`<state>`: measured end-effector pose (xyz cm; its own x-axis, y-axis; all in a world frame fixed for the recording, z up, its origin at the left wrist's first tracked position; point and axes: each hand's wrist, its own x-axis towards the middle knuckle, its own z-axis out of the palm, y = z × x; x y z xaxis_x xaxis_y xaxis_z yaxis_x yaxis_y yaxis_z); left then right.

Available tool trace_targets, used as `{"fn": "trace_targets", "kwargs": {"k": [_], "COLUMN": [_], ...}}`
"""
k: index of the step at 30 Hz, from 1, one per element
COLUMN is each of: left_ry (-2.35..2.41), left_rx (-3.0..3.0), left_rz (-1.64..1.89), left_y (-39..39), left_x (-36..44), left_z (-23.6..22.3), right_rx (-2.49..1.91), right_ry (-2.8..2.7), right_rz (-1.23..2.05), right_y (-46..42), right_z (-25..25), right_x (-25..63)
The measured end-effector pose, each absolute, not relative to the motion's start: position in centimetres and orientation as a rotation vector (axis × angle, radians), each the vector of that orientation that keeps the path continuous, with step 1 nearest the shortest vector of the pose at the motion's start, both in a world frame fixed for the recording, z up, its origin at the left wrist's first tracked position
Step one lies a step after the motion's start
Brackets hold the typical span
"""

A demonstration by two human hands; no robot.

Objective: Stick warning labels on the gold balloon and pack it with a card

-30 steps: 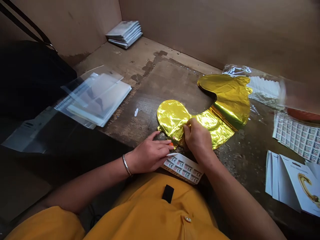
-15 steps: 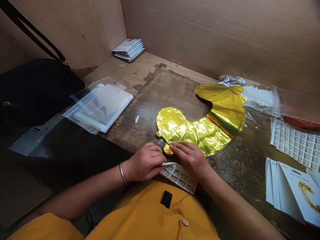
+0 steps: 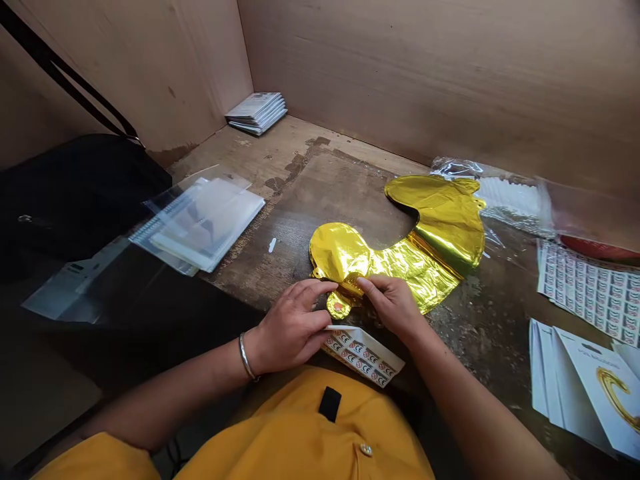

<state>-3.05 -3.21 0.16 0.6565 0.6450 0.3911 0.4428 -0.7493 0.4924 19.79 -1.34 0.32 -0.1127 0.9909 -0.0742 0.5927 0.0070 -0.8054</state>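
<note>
A flat gold foil balloon (image 3: 415, 260) lies across the table in a curved shape. My right hand (image 3: 393, 303) pinches the near edge of its top layer, thumb above, fingers partly hidden underneath. My left hand (image 3: 293, 325) holds a folded sheet of small printed CE stickers (image 3: 363, 357) between thumb and lower fingers. Its index finger reaches out to the foil's edge. Between the hands, the balloon's small tail (image 3: 339, 305) shows an orange-red spot.
Clear plastic sleeves (image 3: 205, 220) lie at left beside a black bag (image 3: 75, 200). Stacked cards (image 3: 257, 112) stand in the far corner. At right are a clear packet of white sticks (image 3: 515, 200), another sticker sheet (image 3: 590, 287) and printed balloon cards (image 3: 595, 387).
My right hand has gone from pressing flat near the tail to pinching the foil edge a little to the right. My left index finger has stretched out to the foil.
</note>
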Motion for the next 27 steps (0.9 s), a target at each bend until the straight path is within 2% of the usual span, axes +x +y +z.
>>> {"fn": "trace_targets", "kwargs": {"k": [8, 12, 15, 18, 20, 23, 27], "left_ry": [0.466, 0.451, 0.494, 0.538, 0.580, 0.585, 0.527], "left_rx": [2.569, 2.562, 2.539, 2.559, 2.581, 2.564, 2.463], "left_rz": [0.647, 0.542, 0.520, 0.466, 0.426, 0.435, 0.521], "left_y": [-1.2, -0.5, -0.5, -0.7, -0.7, -0.8, -0.7], "left_x": [-1.3, -0.5, -0.4, -0.4, -0.4, -0.4, -0.5], "left_z": [0.2, -0.7, -0.9, -1.0, -0.9, -0.7, -0.5], "right_rx": [-1.578, -1.635, -1.678, -1.608, -1.554, -1.539, -1.676], "right_ry": [-1.622, -1.499, -1.481, -1.841, -2.075, -2.188, -2.035], "right_rz": [1.222, 1.076, 0.782, 0.448, 0.341, 0.442, 0.574], "right_y": [-0.6, -0.6, -1.5, -3.1, -3.9, -4.0, 0.1], "right_z": [1.2, 0.9, 0.7, 0.7, 0.9, 1.4, 2.6], "right_x": [19.5, 19.9, 20.1, 19.9, 19.6, 19.6, 22.4]}}
